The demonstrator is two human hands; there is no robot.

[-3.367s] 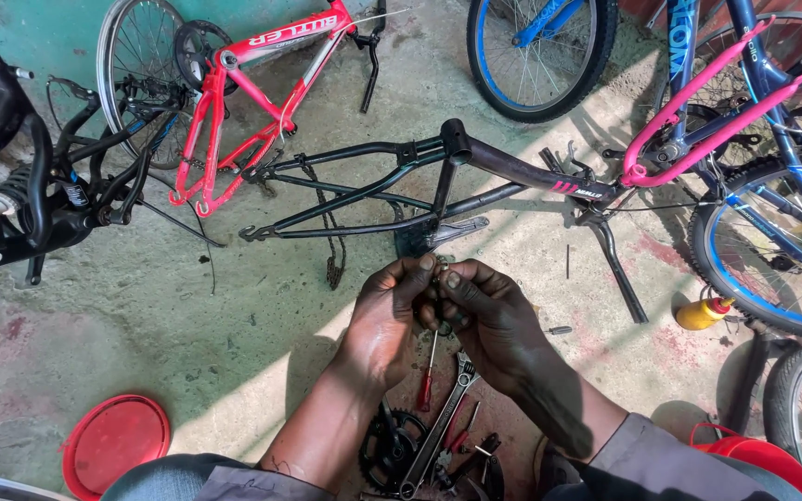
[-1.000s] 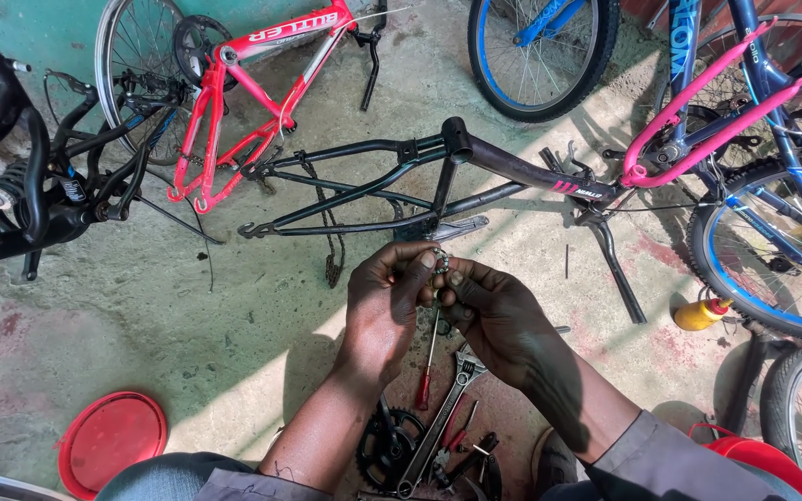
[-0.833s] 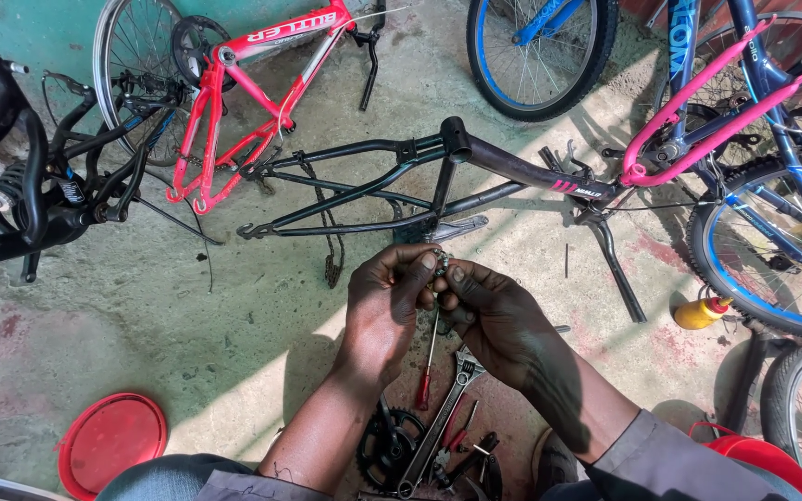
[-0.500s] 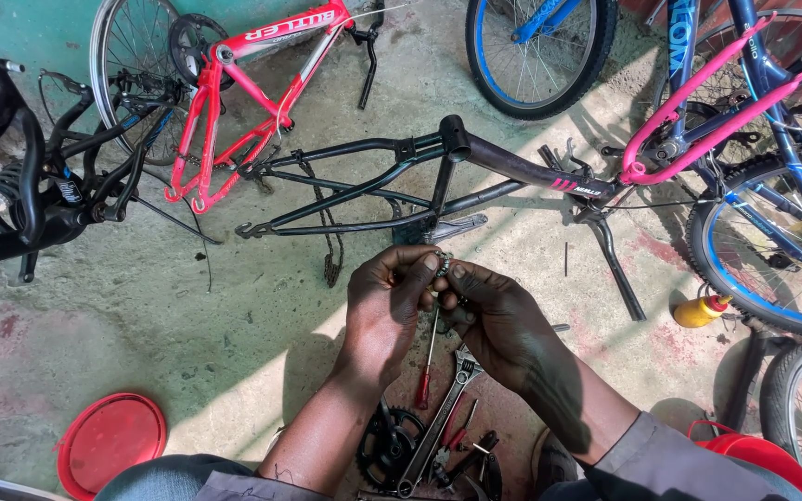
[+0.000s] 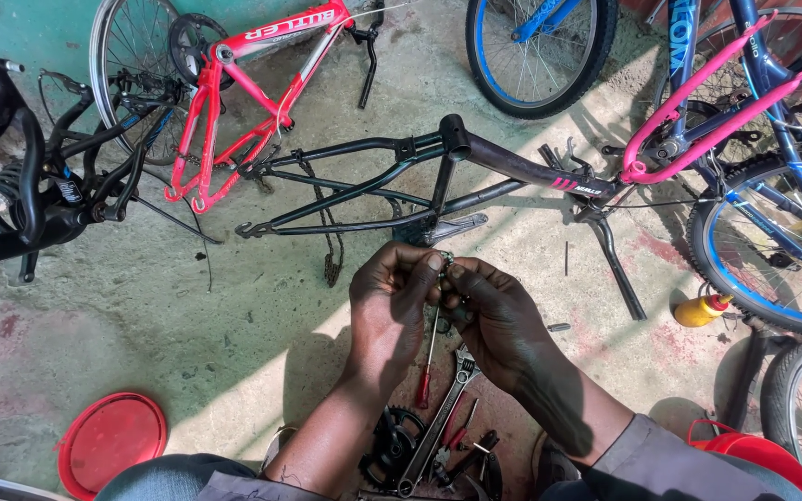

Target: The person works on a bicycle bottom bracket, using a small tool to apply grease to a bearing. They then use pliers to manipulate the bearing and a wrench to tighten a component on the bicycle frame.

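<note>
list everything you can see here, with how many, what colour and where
small metal part: 1, grey, pinched between the fingertips of both hands
black bike frame: 1, black, lying on the floor above the hands
red bike frame: 1, red, top left
pink bike frame: 1, pink, top right
blue bike: 1, blue, right edge
screwdriver: 1, red handle, floor below the hands
adjustable wrench: 1, silver, floor beside the screwdriver
chainring: 1, black, bottom centre
red lid: 1, red, bottom left
oil bottle: 1, yellow, floor at right
left hand: 1, on the part
right hand: 1, on the part
</note>
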